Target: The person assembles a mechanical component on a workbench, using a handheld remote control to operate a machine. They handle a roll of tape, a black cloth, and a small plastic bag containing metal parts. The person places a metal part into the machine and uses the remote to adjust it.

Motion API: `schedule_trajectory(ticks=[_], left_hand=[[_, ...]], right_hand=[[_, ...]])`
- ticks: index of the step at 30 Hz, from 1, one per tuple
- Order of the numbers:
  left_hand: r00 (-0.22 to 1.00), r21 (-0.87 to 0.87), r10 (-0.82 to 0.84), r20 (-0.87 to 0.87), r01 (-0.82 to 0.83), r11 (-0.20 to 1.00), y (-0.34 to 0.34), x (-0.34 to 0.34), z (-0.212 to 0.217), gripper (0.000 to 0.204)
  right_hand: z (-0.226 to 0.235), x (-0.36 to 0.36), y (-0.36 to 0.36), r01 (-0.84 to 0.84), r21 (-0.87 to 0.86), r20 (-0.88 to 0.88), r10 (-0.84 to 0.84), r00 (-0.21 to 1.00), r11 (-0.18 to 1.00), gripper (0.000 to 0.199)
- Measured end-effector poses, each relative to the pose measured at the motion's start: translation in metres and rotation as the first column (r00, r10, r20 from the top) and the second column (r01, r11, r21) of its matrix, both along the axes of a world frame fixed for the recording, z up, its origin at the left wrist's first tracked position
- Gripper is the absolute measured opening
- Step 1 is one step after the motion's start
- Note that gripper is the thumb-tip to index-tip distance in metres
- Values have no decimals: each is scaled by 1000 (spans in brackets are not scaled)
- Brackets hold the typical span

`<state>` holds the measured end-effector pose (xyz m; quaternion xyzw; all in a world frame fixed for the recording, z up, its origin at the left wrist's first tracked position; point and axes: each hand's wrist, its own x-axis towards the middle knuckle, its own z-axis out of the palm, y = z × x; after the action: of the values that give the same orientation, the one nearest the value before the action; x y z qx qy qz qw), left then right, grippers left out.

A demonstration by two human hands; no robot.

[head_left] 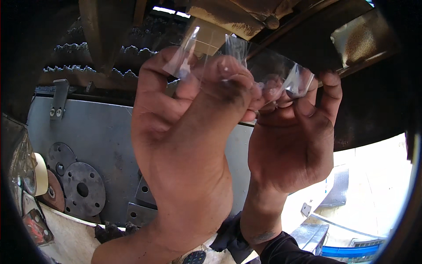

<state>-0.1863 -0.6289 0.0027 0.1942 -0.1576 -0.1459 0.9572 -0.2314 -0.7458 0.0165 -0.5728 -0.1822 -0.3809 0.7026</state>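
Here, largest thing first.
Steel panel: a grey sheet-metal wall fills the background on the left, with a small bolted bracket near its top edge.
Round flanges: dark drilled discs lean against the foot of the panel, with square drilled plates just beside them and a roll of pale tape at the far left.
Rusty beams: brown, corroded members run overhead, behind the raised hands.
Left hand: the left hand is lifted close to the camera, back toward the lens, thumb and forefinger pinched together on the left part of the bag.
Right hand: the right hand is raised just beside it, fingertips pressed together on the bag's right end; a dark sleeve shows at the wrist.
Clear plastic bag: a small transparent bag is stretched between both hands, up in front of the beams; whether anything is inside I cannot tell.
Handling, as I judge it: the film looks thin and slippery and the fingers are grimy, so a firm pinch near the edges should hold better than a grip mid-sheet. Pulling evenly with both hands, rather than jerking one side, should keep the film from tearing crooked.
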Motion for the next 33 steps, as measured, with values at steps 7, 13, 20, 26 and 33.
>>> schedule_trajectory(ticks=[7,13,20,26,33], left_hand=[[996,1,-7,93,7,1000,-1,3,-5,20],[1000,-86,2,31,0,996,-5,-4,8,19],[1000,-59,13,-16,-14,998,-6,-4,7,20],[996,79,70,53,-74,994,-3,0,-3,23],[971,110,229,61,-235,966,-16,-17,13,22]], right_hand=[[2,-1,-1,27,41,-21,-26,999,999,42],[2,1,3,-11,56,-17,12,1000,998,41],[4,-1,5,47,93,-34,-45,998,995,41],[7,0,10,22,107,-47,-17,999,994,40],[6,2,8,8,77,-30,-5,1000,997,39]])
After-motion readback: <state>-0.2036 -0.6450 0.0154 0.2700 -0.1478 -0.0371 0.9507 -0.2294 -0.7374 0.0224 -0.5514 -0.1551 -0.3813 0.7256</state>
